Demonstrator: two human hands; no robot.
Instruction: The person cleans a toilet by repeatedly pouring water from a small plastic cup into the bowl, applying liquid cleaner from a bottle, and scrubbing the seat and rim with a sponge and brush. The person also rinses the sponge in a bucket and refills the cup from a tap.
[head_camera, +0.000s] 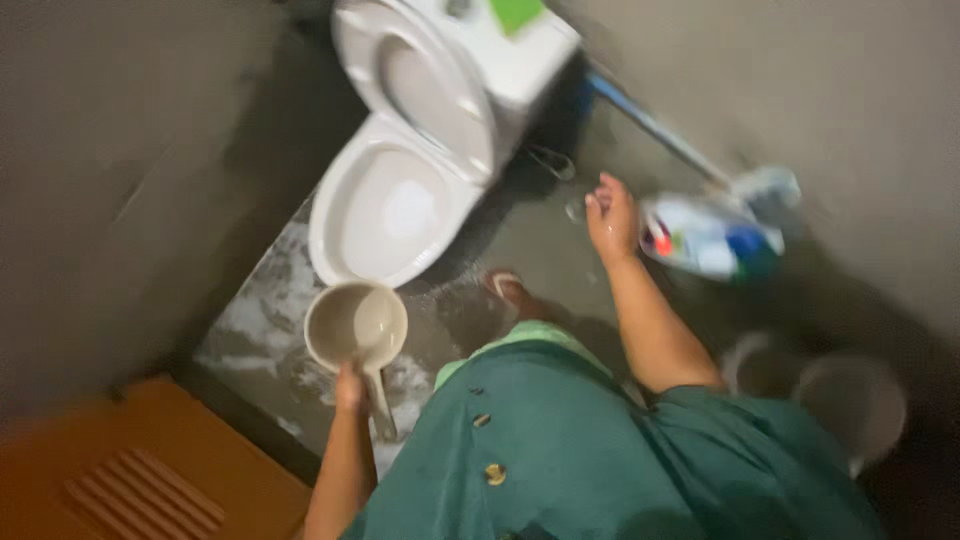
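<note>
**Beige dipper over a wet bathroom floor**

Beige plastic catches the eye first: a round water dipper (356, 325) with a long handle, held low at about seven o'clock from the middle of the view. The person's left hand (350, 388) is wrapped around the handle just below the bowl, fingers closed on it, and the open mouth of the dipper faces up, tilted a little toward the toilet. Whether it holds water I cannot tell through the blur.

Just above the dipper, at about eleven o'clock, stands a white toilet (385, 205), its bowl rim nearly touching the dipper's edge in this view. The seat and lid (420, 85) are raised against the cistern (525, 50), which carries a small green thing (517, 12) on top.

The right hand (612, 218) hangs free at about two o'clock, fingers loosely spread and holding nothing, well apart from the left. Just beside it, to three o'clock, a white bottle (705, 238) with a coloured label lies on its side on the floor. A blue-handled brush (650, 125) leans at one o'clock, its head near the bottle.

The grey floor (530, 230) is wet, with white foam (265, 300) spread at nine o'clock beneath the toilet. One sandalled foot (508, 288) shows near the centre, above a green skirt (560, 450). Two pale buckets (850, 400) sit at four o'clock, and an orange door (140, 470) fills eight o'clock.
</note>
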